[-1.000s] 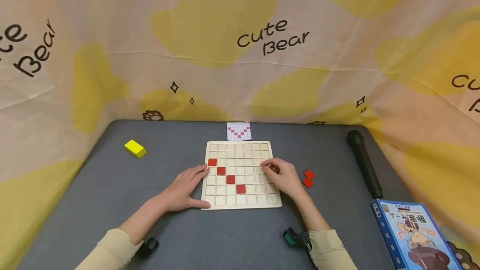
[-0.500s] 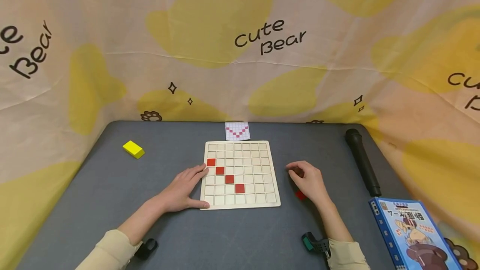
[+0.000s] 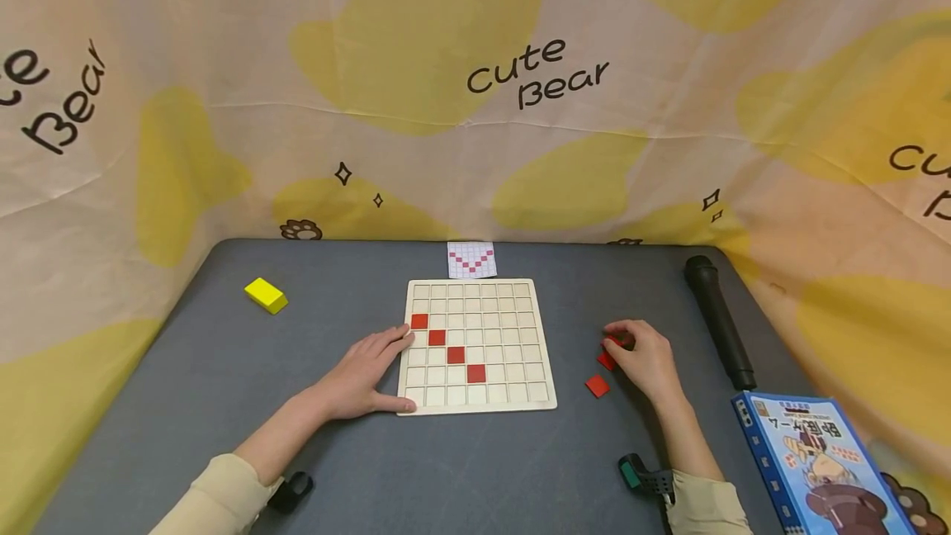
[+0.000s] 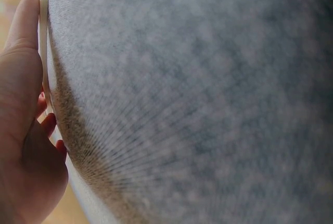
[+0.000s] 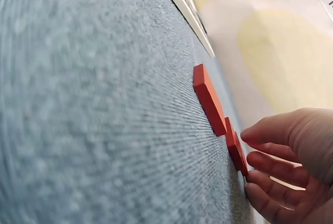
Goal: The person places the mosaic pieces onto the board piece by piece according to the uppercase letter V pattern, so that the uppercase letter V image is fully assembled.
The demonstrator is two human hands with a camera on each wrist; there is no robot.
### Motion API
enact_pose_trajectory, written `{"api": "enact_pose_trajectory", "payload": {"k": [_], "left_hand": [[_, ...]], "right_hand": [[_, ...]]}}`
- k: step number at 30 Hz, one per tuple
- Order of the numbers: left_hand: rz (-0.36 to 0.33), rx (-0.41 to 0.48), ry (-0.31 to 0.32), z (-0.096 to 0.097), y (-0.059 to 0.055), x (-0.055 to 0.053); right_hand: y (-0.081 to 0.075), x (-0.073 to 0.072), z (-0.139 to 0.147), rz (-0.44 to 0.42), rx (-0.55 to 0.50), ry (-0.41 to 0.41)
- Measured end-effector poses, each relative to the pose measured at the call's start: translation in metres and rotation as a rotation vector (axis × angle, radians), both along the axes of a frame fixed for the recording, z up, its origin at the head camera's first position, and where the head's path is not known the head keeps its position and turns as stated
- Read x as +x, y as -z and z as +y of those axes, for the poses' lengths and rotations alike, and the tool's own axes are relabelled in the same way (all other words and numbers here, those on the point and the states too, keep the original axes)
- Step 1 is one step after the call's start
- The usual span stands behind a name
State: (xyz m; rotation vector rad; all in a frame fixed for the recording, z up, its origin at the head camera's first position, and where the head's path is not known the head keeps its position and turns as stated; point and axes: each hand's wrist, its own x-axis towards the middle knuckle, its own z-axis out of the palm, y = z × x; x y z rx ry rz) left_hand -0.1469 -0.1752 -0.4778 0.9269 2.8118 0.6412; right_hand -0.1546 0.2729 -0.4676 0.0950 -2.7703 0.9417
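Observation:
My left hand [image 3: 364, 378] rests at the left edge of a pale gridded board [image 3: 513, 403], its thumb near the lower corner. Several red square tiles [image 3: 456, 355] sit in the board's cells in a descending diagonal. My right hand [image 3: 648, 360] is at the loose red tiles right of the board, thumb and fingertips about the farthest tile [image 3: 613, 340], which they partly hide. A second tile [image 3: 606, 361] lies just below it and a third tile [image 3: 598, 386] lies nearer me. In the right wrist view, the fingers are bent loosely beside a tile [image 5: 235, 148]; contact is unclear.
Behind the board lies a small card [image 3: 471, 260] with a pink V pattern on a grid. A yellow block [image 3: 266, 295] stands far left. A black microphone [image 3: 719, 322] and a blue box [image 3: 825, 465] lie right. A printed cloth [image 3: 416, 172] hangs behind the grey table [image 3: 475, 469].
My right hand has moved right, off the board's right side to the loose red tiles, uncovering the nearest one. The left hand stays at the board.

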Motion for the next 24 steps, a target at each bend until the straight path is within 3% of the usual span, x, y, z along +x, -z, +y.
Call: {"api": "enact_pose_trajectory", "payload": {"k": [11, 24], "left_hand": [[-0.004, -0.003, 0.0, 0.0006, 0.0009, -0.0004], [-0.011, -0.004, -0.004, 0.0002, 0.0009, -0.0006]], "right_hand": [[0.0031, -0.0022, -0.0102, 0.018, -0.023, -0.061], [0.0014, 0.0033, -0.0039, -0.031, 0.035, -0.058]]}}
